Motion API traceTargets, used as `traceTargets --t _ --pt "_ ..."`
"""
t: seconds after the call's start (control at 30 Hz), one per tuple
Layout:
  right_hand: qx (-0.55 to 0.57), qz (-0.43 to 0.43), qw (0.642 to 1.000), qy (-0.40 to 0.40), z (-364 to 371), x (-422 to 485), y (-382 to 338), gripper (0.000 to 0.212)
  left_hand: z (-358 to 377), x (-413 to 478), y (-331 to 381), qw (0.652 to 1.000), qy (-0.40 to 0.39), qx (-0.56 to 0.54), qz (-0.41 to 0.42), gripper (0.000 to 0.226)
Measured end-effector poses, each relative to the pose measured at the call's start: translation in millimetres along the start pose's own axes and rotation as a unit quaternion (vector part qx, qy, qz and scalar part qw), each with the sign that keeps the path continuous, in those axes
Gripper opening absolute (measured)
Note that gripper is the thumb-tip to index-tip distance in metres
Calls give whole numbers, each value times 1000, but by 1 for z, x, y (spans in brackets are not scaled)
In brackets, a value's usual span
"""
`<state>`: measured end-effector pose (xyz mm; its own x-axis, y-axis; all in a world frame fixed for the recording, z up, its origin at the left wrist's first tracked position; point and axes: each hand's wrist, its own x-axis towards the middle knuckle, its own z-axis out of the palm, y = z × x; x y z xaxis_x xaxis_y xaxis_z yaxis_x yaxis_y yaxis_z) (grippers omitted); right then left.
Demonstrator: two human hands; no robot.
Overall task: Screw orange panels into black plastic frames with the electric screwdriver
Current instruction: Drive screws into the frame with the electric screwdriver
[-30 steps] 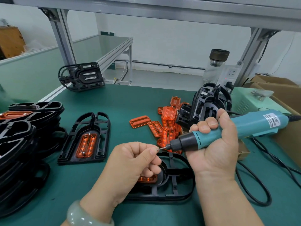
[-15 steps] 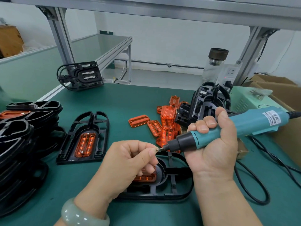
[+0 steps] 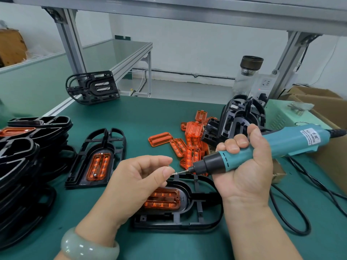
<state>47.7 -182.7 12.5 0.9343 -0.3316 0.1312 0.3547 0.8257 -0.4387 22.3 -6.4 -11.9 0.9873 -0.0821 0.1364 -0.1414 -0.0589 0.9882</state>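
Note:
A black plastic frame (image 3: 197,222) lies on the green mat in front of me, with an orange panel (image 3: 163,200) seated in it. My right hand (image 3: 244,166) grips the teal electric screwdriver (image 3: 281,145), held nearly level above the frame with its bit pointing left. A small screw (image 3: 176,173) sits on the bit tip. My left hand (image 3: 139,182) hovers over the panel. Its thumb tip is right beside the screw, and its index finger is lifted clear of the screw. A second frame (image 3: 82,166) with an orange panel (image 3: 98,167) lies to the left.
Loose orange panels (image 3: 191,147) are piled behind the hands. Black frames are stacked at the left edge (image 3: 22,166) and heaped at back right (image 3: 242,121), with another frame (image 3: 93,87) at the far back. A pale green box (image 3: 285,115), cardboard boxes (image 3: 328,109) and the screwdriver's black cable (image 3: 293,212) fill the right side.
My left thumb and index finger were pinched together at the bit tip; now the index finger has lifted away and the screw stays on the bit. The screwdriver has barely moved.

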Motion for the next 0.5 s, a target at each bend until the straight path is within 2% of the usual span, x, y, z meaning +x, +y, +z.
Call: traceTargets --t 0.1,0.2,0.37,0.5 --pt "0 3 1000 5 -1 1 -1 8 -9 1 -2 994 11 112 16 18" --pt "-3 5 1000 11 -2 2 -1 9 -20 0 -6 956 -14 290 32 17" --pt "-21 10 1000 14 -2 3 -1 14 -20 -3 -6 913 -103 395 14 15" --pt "-46 19 999 17 -3 2 -1 15 -12 -3 -7 886 -112 447 43 16"
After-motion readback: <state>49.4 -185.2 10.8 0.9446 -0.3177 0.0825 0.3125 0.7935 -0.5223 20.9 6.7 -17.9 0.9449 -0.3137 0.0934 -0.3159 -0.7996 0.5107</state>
